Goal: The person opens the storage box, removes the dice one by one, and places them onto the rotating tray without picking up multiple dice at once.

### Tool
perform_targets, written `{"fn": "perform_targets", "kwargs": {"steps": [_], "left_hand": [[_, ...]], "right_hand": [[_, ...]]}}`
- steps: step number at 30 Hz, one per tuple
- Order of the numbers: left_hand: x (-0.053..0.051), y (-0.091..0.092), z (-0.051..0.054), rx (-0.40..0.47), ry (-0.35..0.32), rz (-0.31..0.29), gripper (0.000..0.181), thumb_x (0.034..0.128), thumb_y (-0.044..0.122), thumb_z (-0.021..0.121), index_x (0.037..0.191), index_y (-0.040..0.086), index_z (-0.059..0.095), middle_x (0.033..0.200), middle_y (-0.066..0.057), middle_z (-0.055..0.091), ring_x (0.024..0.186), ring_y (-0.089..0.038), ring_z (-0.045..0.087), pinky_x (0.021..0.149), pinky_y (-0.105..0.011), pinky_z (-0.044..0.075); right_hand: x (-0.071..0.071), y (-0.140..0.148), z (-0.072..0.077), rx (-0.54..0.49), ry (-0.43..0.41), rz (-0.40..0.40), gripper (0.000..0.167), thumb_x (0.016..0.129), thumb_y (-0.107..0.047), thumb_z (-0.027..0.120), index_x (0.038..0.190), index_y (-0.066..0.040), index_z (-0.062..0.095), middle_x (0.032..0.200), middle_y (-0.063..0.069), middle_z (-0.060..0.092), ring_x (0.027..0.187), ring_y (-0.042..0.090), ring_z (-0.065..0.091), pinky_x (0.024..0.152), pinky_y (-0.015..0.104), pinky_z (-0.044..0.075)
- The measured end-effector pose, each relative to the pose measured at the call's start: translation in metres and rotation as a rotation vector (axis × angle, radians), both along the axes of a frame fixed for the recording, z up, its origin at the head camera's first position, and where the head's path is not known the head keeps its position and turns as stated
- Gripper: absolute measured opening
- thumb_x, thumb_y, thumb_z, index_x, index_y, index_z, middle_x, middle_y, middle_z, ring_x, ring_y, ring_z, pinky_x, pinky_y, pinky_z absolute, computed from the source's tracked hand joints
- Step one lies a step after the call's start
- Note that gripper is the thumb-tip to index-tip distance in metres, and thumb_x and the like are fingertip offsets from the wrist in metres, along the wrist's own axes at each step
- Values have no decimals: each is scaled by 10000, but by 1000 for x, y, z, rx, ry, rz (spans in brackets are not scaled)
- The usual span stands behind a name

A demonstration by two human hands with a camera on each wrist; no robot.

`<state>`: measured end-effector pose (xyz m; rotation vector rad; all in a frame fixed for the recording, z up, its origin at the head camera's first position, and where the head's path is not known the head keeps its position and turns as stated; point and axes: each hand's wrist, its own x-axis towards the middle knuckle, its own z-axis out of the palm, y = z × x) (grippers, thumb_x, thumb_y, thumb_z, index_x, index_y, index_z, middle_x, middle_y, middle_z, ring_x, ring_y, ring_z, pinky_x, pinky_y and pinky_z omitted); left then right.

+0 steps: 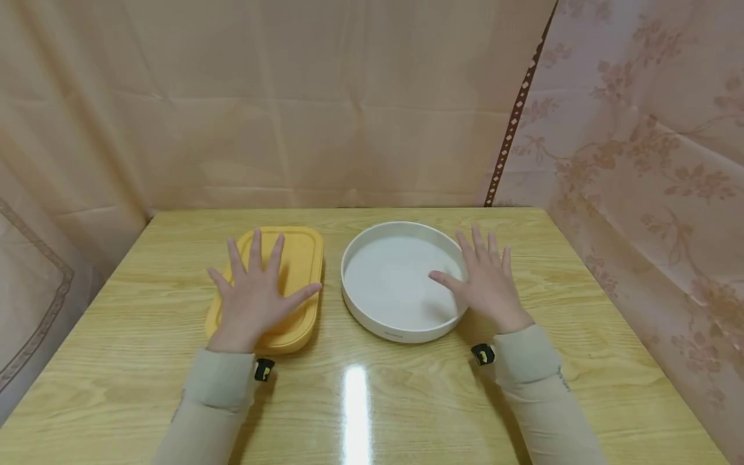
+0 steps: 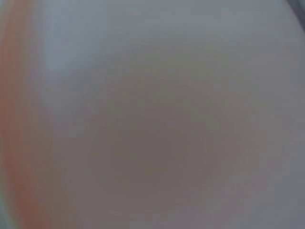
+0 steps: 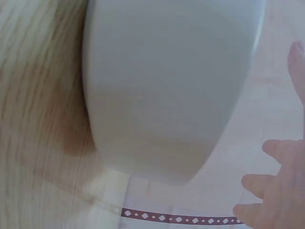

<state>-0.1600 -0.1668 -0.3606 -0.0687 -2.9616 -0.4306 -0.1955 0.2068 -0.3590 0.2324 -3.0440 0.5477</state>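
Observation:
My left hand (image 1: 252, 300), palm down with fingers spread, is over a yellow rectangular box (image 1: 303, 252) with rounded corners and what looks like a lid. My right hand (image 1: 491, 287) is likewise spread, above the right edge of a round white shallow tray (image 1: 395, 278). Its shadow falls inside the tray. In the right wrist view, the tray's white side wall (image 3: 167, 86) fills the middle, and the fingers (image 3: 264, 186) stand apart from it. Neither hand holds anything. The left wrist view is too blurred and close to make out.
Both vessels stand side by side on a light wood-grain table (image 1: 407, 400), a narrow gap between them. A beige curtain (image 1: 320, 103) hangs behind the far edge, and a pink floral cloth (image 1: 651, 161) is at the right. Small black devices are at both wrists.

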Motion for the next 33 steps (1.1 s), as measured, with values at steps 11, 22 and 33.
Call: {"fn": "perform_targets", "kwargs": {"steps": [11,22,33], "left_hand": [[2,-1,17,20,94,-7,1059,822,821,486,1605,226,92,1665,-162,-49,1470,-534,-133,1023,-850,-19],[9,-5,31,143,285,-24,905,894,613,611,1563,115,259,1644,-175,148,1495,-495,49,1098,-782,56],[18,-9,38,246,555,-111,789,930,586,573,1467,27,424,1563,-185,353,1472,-472,204,1133,-709,139]], "right_hand": [[2,-2,12,-139,54,50,976,908,-690,520,1604,-182,62,1665,130,-30,1514,411,-119,1179,627,-131],[6,-23,16,-363,80,124,941,922,-607,580,1599,-146,117,1667,105,19,1538,328,-82,1220,560,-81],[18,-50,26,-510,89,199,863,947,-532,597,1598,-198,140,1673,25,67,1550,269,-18,1206,631,44]]}}
